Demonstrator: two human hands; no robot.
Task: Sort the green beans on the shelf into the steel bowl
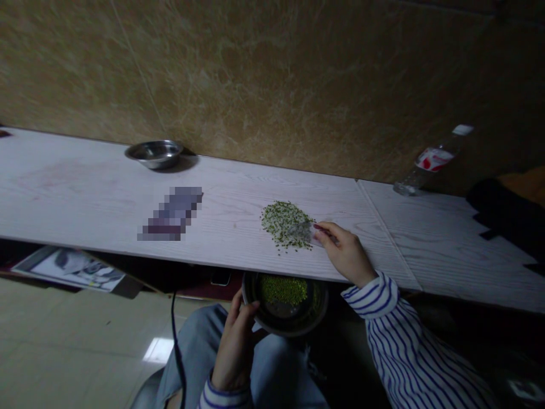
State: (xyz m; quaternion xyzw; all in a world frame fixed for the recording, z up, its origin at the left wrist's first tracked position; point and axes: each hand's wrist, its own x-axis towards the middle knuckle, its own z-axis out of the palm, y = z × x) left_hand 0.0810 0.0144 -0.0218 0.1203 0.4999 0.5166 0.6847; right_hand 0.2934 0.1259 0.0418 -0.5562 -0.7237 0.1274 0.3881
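On the white wood-grain counter (238,227) lies a loose, spread pile of small green beans (281,221), like mung beans. My right hand (347,250) reaches in from the right, fingers pinched on a thin, pale, see-through flat piece (303,230) that touches the right side of the pile. What that piece is exactly, I cannot make out. Below the counter edge, my left hand (238,335) grips the left rim of a dark metal bowl (285,324), thumb on top. More green beans (283,289) lie inside it, toward its far side. The bowl is over my lap.
A shallow steel bowl (155,154) stands by the wall, with a blurred-out flat object (174,213) in front of it. At the right are a clear plastic bottle (430,162) and dark cloth (506,216). A black cable (174,335) hangs at the left, near open drawers (72,267).
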